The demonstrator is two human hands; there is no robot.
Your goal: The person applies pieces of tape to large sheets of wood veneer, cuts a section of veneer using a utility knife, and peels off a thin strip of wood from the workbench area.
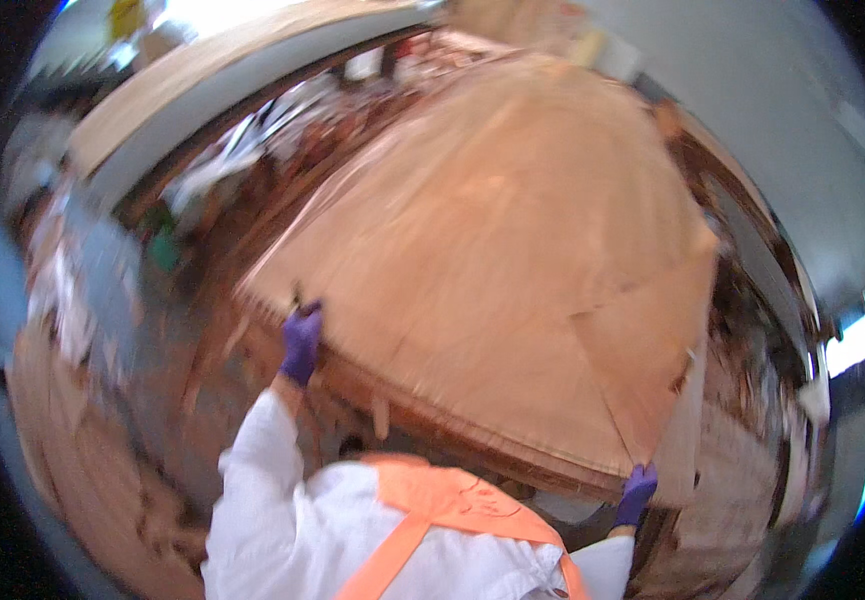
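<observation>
A large, thin tan sheet [477, 247], perhaps leather or wood veneer, is spread over a stack of similar sheets [440, 420] in front of me. My left hand [302, 341], in a purple glove, is at the sheet's near left corner, with a small dark object [297, 294] at its fingertips that is too blurred to name. My right hand [636, 491], also gloved in purple, pinches the near right corner. Near that side lies a folded or overlapping piece [646, 322] with a straight edge. I wear white sleeves and an orange apron.
Reddish-brown sheets and scraps [357, 127] lie beyond the stack at the upper left. A long, pale curved board or counter [199, 75] runs behind them. At the far left are blurred pale bundles [79, 277] and brown sheets [79, 450]. Further brown sheets [732, 457] lie at the right.
</observation>
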